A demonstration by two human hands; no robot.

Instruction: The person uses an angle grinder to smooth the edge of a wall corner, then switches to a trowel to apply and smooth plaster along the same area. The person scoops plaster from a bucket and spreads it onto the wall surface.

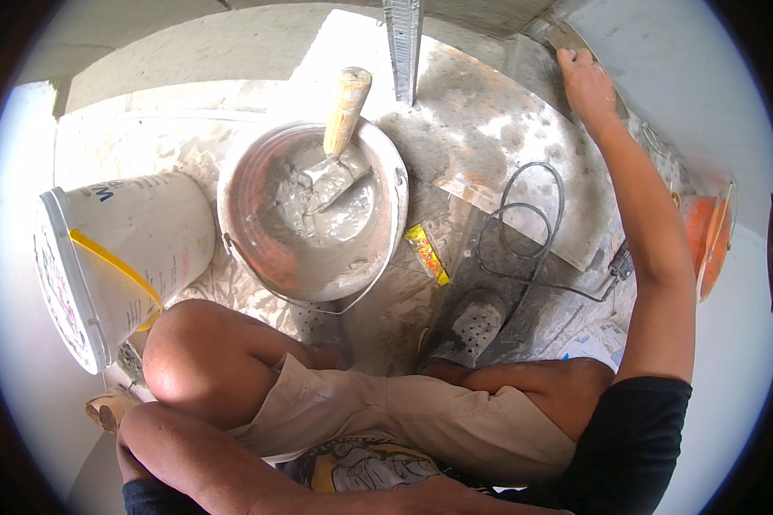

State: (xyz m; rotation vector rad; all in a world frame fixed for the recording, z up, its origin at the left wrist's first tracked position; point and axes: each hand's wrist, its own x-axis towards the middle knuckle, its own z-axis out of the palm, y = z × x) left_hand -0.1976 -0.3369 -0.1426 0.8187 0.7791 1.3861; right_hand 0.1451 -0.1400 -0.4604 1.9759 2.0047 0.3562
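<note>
Looks like you're smoothing the wall (670,77), far right of the bucket (230,197). Right hand (588,81): fingers look clenched on a flat tool (567,36), which sits against the wall, well beyond the bucket to its right. Left hand (442,495) is on your side of the bucket, low by your shorts (378,408); can't tell its fingers. That's a long reach, so I'd scoot closer for steadier pressure. Use a low, even tilt and overlap strokes. Mix (352,227) is in the bucket, trowel (346,112) leaning over its far rim. Mind the cable (563,193) right of the bucket; it could snag.
</note>
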